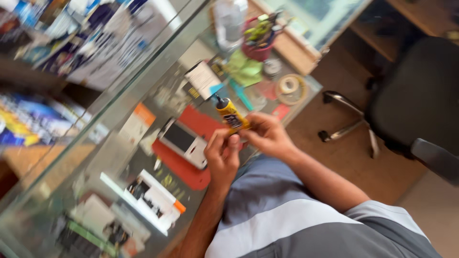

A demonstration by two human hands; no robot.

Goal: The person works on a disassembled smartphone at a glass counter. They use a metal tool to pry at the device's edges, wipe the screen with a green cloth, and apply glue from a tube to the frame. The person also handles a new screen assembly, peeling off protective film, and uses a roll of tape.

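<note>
- Right hand (pixel 267 136) closed around the lower end of the yellow glue tube (pixel 231 114), fingers pinching it from the side.
- Left hand (pixel 222 153) just beside and below, fingertips pressed together at the tube's base.
- Tube tilted, black nozzle (pixel 219 101) pointing up and away from both hands, over the glass counter (pixel 143 86).
- White phone (pixel 184 142) lying on the red mat (pixel 191 172), just beyond the left hand.
- Best handled, judging from the grip: squeeze gently from the base, keep the nozzle steady and aimed off the fingers.
- Picture blurred; cap on or off impossible to tell.
</note>
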